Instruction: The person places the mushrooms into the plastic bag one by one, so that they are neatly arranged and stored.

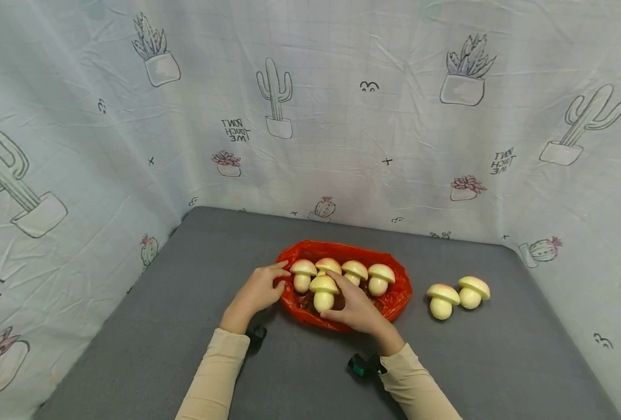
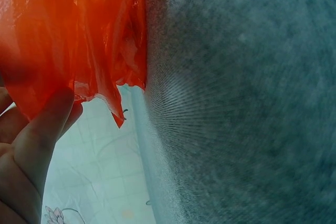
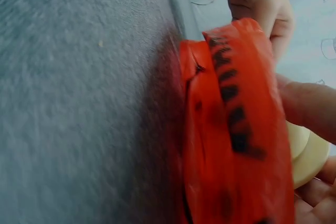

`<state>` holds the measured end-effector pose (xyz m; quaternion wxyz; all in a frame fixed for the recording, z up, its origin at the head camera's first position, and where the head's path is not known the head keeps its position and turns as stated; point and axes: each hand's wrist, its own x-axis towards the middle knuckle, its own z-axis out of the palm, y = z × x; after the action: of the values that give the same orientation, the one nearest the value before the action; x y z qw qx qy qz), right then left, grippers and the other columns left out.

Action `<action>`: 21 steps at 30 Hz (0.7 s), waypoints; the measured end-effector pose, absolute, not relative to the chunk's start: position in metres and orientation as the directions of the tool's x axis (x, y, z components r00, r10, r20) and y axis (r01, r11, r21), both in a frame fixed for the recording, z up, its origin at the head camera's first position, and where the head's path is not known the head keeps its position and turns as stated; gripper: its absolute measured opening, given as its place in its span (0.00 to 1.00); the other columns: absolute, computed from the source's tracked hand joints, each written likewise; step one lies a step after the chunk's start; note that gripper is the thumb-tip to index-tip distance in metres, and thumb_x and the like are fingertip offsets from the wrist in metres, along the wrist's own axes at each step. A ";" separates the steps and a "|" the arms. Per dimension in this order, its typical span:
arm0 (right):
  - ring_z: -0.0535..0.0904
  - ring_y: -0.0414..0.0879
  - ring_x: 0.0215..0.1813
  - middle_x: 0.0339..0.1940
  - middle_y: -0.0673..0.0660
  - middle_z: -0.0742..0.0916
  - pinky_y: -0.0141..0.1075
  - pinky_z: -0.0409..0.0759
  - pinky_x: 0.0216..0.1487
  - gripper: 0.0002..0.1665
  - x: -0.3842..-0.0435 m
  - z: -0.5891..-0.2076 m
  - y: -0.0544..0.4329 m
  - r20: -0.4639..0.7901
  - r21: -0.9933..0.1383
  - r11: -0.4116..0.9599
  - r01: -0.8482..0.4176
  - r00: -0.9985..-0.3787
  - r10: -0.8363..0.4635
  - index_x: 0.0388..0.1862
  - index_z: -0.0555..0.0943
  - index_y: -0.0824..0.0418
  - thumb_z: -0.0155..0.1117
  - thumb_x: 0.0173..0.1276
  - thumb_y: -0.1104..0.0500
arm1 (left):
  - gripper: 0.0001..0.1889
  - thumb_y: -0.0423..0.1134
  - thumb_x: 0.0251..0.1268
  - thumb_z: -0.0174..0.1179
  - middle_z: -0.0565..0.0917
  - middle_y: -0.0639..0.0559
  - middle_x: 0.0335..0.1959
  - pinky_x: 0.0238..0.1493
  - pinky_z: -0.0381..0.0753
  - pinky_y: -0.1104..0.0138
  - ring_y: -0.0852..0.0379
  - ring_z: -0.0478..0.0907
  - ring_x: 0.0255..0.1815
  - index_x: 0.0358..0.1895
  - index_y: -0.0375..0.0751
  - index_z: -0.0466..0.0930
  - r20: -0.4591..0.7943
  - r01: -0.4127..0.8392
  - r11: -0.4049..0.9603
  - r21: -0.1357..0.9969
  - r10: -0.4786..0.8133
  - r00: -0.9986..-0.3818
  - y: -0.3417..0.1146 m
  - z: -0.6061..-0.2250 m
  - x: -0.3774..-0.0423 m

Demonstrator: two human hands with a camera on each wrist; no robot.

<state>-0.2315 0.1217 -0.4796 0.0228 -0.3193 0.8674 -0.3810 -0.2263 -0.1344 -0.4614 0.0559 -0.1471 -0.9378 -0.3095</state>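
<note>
A red plastic bag (image 1: 402,290) lies with its mouth spread wide, its rim rolled outward. Several toy mushrooms (image 1: 381,279) with pale stems and yellow caps tinged red stand in a row inside it. At the bag's left rim, my left hand (image 1: 260,289) pinches the plastic between thumb and fingers; the left wrist view shows the thumb (image 2: 44,121) against the red film. My right hand (image 1: 360,306) grips another mushroom (image 1: 323,294) over the front part of the bag. In the right wrist view the bag's wall partly hides that mushroom (image 3: 310,153).
Two more mushrooms, one nearer (image 1: 441,302) and one just behind it (image 1: 473,293), sit on the grey table (image 1: 300,373) to the right of the bag. A white curtain (image 1: 331,128) printed with cacti hangs along the table's back and sides.
</note>
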 end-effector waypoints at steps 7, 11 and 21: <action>0.67 0.55 0.68 0.69 0.61 0.71 0.52 0.66 0.65 0.51 -0.232 -0.483 0.110 0.231 -0.640 0.498 -0.585 -0.765 -0.602 0.72 0.60 0.65 0.73 0.54 0.51 | 0.15 0.29 0.56 0.57 0.76 0.42 0.62 0.55 0.74 0.57 0.44 0.72 0.63 0.48 0.32 0.83 0.206 0.318 0.761 0.565 0.243 -0.948 -0.134 -0.461 -0.226; 0.67 0.55 0.69 0.69 0.62 0.71 0.51 0.66 0.65 0.50 -0.231 -0.485 0.106 0.242 -0.603 0.516 -0.608 -0.756 -0.609 0.72 0.60 0.67 0.73 0.54 0.54 | 0.16 0.29 0.56 0.57 0.76 0.42 0.62 0.59 0.73 0.56 0.44 0.71 0.64 0.48 0.32 0.83 0.204 0.318 0.763 0.563 0.244 -0.948 -0.134 -0.462 -0.227; 0.59 0.57 0.73 0.73 0.65 0.65 0.52 0.60 0.69 0.53 -0.230 -0.486 0.103 0.223 -0.601 0.511 -0.615 -0.743 -0.631 0.74 0.54 0.70 0.71 0.56 0.56 | 0.16 0.29 0.56 0.57 0.75 0.43 0.63 0.56 0.74 0.58 0.46 0.71 0.64 0.49 0.33 0.83 0.188 0.300 0.758 0.579 0.234 -0.954 -0.133 -0.461 -0.227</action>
<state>-0.2296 0.1025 -0.4858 0.0120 -0.3583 0.8691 -0.3409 -0.2272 -0.1332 -0.4613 0.0521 -0.1425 -0.9361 -0.3172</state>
